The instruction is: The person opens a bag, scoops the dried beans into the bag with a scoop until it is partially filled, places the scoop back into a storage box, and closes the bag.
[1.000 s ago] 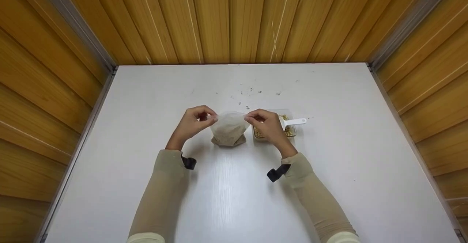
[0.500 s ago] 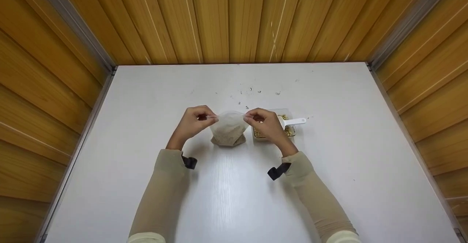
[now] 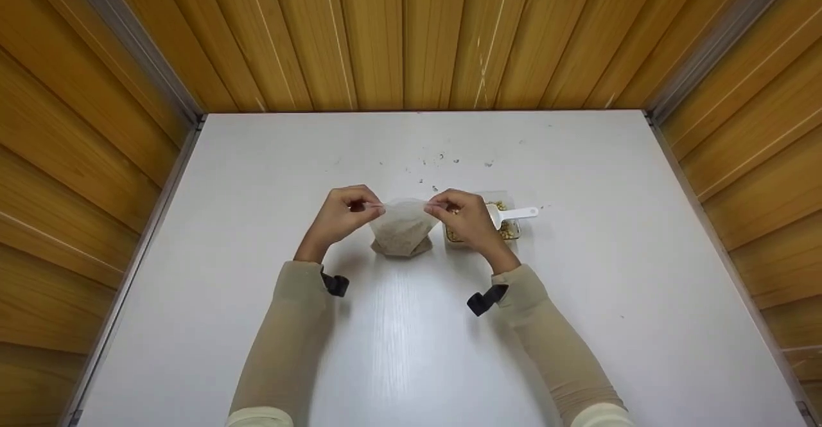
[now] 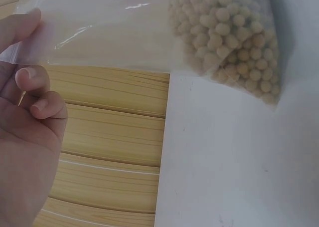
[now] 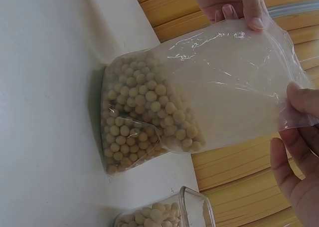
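Observation:
A clear zip bag (image 3: 403, 229), its lower part filled with round beige soybeans (image 5: 144, 92), stands on the white table in front of me. My left hand (image 3: 341, 215) pinches the left corner of its mouth between thumb and fingers. At the right corner, my right hand (image 3: 467, 220) pinches the zip edge in the same way. The upper part of the bag is drawn up flat between them, as the right wrist view shows. In the left wrist view, the thumb of my left hand (image 4: 25, 137) lies on the plastic near the zip strip.
Partly hidden behind my right hand is a clear container (image 5: 197, 207) of soybeans. A white scoop (image 3: 519, 213) lies across it, handle pointing right. Small dark bits (image 3: 441, 156) are scattered on the table (image 3: 270, 151) beyond the bag. Wood-panelled walls (image 3: 411, 35) border the table.
My right hand has shifted slightly left, bringing the two pinched corners of the bag's mouth a little closer. Both hands keep their grip, and the container and scoop stay put.

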`<control>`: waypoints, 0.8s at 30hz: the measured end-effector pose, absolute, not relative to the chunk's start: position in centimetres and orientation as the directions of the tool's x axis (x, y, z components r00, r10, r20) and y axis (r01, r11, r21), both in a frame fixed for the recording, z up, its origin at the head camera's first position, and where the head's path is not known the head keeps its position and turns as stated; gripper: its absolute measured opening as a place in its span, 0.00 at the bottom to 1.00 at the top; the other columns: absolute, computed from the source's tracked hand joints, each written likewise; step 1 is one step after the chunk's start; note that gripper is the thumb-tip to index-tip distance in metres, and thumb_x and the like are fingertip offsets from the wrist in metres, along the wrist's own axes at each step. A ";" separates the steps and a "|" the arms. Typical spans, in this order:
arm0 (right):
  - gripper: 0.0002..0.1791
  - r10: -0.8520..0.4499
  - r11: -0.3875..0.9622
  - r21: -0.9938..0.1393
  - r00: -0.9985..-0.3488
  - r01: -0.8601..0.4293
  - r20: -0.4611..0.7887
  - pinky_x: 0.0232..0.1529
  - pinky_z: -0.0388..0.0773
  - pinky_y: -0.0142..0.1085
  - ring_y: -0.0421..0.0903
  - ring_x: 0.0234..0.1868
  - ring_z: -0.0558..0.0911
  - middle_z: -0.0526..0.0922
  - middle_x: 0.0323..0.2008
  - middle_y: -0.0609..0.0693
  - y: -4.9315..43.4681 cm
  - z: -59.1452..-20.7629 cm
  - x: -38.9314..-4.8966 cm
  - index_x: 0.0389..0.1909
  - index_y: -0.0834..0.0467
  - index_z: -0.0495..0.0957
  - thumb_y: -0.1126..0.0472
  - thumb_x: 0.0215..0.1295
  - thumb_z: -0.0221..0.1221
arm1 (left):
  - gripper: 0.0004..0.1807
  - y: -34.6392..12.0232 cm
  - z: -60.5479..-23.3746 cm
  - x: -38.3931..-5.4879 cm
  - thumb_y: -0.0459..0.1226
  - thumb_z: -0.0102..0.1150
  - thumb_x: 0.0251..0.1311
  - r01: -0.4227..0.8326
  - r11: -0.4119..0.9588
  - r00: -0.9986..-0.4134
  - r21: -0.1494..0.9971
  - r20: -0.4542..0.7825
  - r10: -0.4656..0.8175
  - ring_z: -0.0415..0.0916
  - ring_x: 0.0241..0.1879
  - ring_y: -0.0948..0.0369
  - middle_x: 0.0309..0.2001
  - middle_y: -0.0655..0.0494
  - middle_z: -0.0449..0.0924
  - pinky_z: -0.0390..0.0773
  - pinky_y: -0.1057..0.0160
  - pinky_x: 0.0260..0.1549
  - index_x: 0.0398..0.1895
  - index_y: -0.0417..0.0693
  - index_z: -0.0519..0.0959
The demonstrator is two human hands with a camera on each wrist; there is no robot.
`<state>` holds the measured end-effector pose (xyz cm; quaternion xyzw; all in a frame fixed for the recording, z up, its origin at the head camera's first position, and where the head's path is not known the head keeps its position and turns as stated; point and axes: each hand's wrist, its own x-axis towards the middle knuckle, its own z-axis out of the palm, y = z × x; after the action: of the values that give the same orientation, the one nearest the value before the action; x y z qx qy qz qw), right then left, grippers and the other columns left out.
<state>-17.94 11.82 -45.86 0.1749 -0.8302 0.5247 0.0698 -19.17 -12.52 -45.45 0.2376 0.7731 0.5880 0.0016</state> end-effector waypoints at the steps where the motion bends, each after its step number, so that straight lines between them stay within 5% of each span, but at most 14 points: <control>1: 0.05 -0.217 0.385 -0.848 -0.929 -0.365 0.301 0.32 0.72 0.25 0.35 0.28 0.77 0.86 0.31 0.60 11.8 -45.7 -17.9 0.32 0.68 0.83 0.68 0.57 0.65 | 0.03 -12.5 -45.5 -19.2 0.25 0.62 0.55 0.365 0.194 -0.886 0.911 0.275 0.374 0.61 0.23 0.67 0.26 0.57 0.76 0.62 0.67 0.26 0.28 0.29 0.82; 13: 0.09 -0.224 0.328 -0.890 -0.942 -0.316 0.251 0.35 0.75 0.26 0.36 0.30 0.78 0.86 0.35 0.55 12.7 -48.6 -19.4 0.36 0.61 0.85 0.59 0.58 0.66 | 0.07 -12.2 -45.0 -19.2 0.29 0.62 0.58 0.371 0.236 -0.866 0.898 0.243 0.436 0.60 0.25 0.56 0.30 0.51 0.78 0.61 0.70 0.26 0.35 0.31 0.82; 24: 0.09 -0.270 0.326 -0.888 -0.932 -0.323 0.240 0.34 0.74 0.28 0.37 0.30 0.78 0.86 0.34 0.53 12.7 -48.4 -19.6 0.35 0.59 0.85 0.57 0.58 0.66 | 0.05 -12.0 -44.9 -19.1 0.28 0.62 0.57 0.389 0.255 -0.869 0.885 0.260 0.422 0.62 0.26 0.62 0.32 0.40 0.81 0.61 0.71 0.28 0.33 0.32 0.84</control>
<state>-19.55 12.71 -48.42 0.1824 -0.8138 0.5512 0.0241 -19.14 -12.00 -44.94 0.2559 0.7919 0.5542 0.0149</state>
